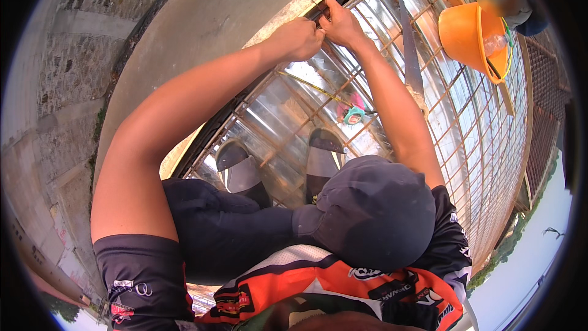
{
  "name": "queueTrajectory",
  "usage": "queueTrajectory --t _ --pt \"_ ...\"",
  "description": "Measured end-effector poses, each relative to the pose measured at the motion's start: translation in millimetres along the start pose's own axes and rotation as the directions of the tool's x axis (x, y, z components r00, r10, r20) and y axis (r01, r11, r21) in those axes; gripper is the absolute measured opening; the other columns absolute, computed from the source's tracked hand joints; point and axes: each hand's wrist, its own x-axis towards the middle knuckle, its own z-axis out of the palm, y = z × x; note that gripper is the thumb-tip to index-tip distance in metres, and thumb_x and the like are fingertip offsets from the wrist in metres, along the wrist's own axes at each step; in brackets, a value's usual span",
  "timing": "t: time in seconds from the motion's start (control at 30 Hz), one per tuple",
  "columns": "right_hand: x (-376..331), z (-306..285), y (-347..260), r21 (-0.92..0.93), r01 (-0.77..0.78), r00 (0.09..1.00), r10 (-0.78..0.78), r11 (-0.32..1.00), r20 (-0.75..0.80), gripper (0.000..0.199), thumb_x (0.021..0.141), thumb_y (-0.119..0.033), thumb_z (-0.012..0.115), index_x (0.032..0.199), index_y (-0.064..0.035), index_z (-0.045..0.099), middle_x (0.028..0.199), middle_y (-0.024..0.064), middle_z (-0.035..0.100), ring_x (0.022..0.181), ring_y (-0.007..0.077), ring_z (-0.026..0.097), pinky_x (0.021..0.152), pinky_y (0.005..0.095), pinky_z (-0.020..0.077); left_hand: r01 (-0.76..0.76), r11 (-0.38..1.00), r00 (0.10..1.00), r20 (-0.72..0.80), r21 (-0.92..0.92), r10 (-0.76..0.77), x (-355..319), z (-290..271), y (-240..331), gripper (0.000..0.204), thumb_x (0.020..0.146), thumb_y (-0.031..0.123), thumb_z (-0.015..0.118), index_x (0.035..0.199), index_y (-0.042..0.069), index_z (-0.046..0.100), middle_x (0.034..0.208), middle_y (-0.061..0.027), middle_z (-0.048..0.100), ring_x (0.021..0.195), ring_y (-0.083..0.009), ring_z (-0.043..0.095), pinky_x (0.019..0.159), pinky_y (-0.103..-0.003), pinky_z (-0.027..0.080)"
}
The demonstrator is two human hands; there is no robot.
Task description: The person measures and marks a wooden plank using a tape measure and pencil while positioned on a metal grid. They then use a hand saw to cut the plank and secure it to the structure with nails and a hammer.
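Note:
My left hand is closed at the edge of a steel rebar mesh, its fingertips pressed against my right hand. My right hand is closed too, thumb and fingers pinched together. A thin dark rod sticks out by its fingers; whether it is a tool or wire cannot be told. What the left fingers hold is hidden. Both hands are beside a long pale board with a dark strip along its inner side. Between my forearms, a teal tape measure lies on the mesh with its yellow blade drawn out.
A handsaw lies on the mesh right of my right forearm. An orange bucket holding a clear plastic bottle stands farther right, near another person. Shiny sheeting lies beneath the bars. Beyond the board, a concrete surface lies lower down.

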Motion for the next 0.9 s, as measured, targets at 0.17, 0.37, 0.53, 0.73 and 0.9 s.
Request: queueTrajectory --t 0.17,0.37,0.53,0.73,0.9 --pt "-1 -28 12 0.544 -0.195 0.959 0.041 0.816 0.281 0.040 0.100 -0.023 0.082 0.131 -0.0001 0.072 0.101 0.0018 0.075 0.089 0.0080 0.064 0.081 0.0257 0.0520 -0.122 0.961 0.989 -0.052 0.247 0.139 -2 19 -17 0.035 0.108 0.025 0.052 0.112 -0.006 0.068 0.122 -0.0288 0.072 0.115 -0.0443 0.072 0.106 -0.052 0.055" --pt "-16 -41 17 0.668 -0.344 0.936 0.181 0.660 0.302 0.021 0.105 -0.026 0.076 0.113 -0.0065 0.075 0.093 -0.0023 0.072 0.074 0.0046 0.055 0.066 0.0222 0.0446 -0.151 0.967 0.987 -0.031 0.205 0.160 27 12 -13 0.031 0.107 0.021 0.054 0.111 -0.004 0.072 0.117 -0.0297 0.074 0.119 -0.0426 0.072 0.106 -0.050 0.056" --pt "-42 -25 13 0.879 -0.365 0.909 0.321 0.307 0.265 0.030 0.112 -0.036 0.065 0.097 -0.0098 0.068 0.081 -0.0038 0.061 0.061 0.0041 0.041 0.055 0.0275 0.0351 -0.227 0.966 0.961 -0.131 0.124 0.243 -14 8 4 0.031 0.104 0.020 0.061 0.119 0.000 0.080 0.120 -0.0280 0.077 0.120 -0.0423 0.072 0.107 -0.049 0.055" --pt "-4 -23 4 0.424 -0.367 0.927 0.292 0.828 0.234 0.044 0.114 -0.041 0.061 0.084 -0.0090 0.066 0.068 -0.0063 0.050 0.060 0.0062 0.036 0.056 0.0283 0.0321 -0.016 0.999 0.988 0.150 -0.047 0.023 -46 -4 5 0.031 0.104 0.023 0.066 0.119 0.001 0.080 0.114 -0.0247 0.080 0.110 -0.0405 0.076 0.100 -0.047 0.058" --pt "-10 -20 19 0.652 -0.525 0.794 0.591 0.547 0.144 0.040 0.112 -0.038 0.061 0.084 -0.0098 0.067 0.071 0.0019 0.062 0.067 0.0151 0.058 0.062 0.0358 0.0467 0.069 0.983 0.988 0.150 -0.169 -0.044 -39 -8 9 0.036 0.108 0.032 0.064 0.123 0.002 0.078 0.103 -0.0204 0.080 0.099 -0.0290 0.077 0.092 -0.041 0.059"
